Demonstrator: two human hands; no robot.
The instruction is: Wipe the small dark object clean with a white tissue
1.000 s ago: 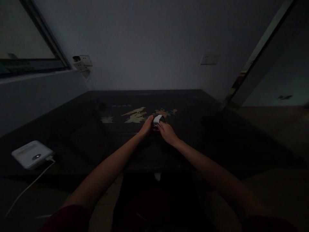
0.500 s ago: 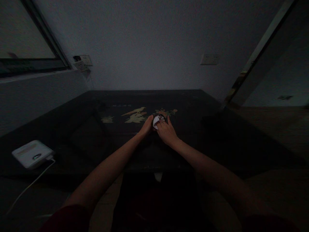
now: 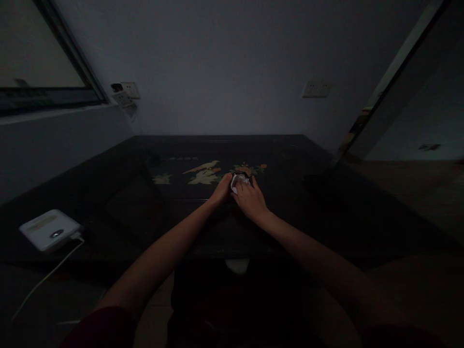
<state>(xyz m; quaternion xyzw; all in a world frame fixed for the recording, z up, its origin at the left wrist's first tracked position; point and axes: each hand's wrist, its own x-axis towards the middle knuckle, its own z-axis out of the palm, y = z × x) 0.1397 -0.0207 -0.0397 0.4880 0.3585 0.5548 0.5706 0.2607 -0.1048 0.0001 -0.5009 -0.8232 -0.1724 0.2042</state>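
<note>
Near the middle of the frame, the left hand (image 3: 221, 190) is gripping a small dark-rimmed object (image 3: 247, 175) from its left side, thumb lying along the edge, the other fingers mostly hiding. The right hand (image 3: 253, 198) is reaching in from the lower right, its fingers partly bending and touching a crumpled white piece (image 3: 235, 184) inside the rim, while one digit is spreading away to the right; whether they are pinching or only pressing, I cannot tell. The step in hand seems to be working the white piece against the object's inside. From here, the work seems to be calling for a firm left hold and light right fingertips. Both hands are hovering over or resting on the dark table (image 3: 123, 208); the gloom is hiding which
</note>
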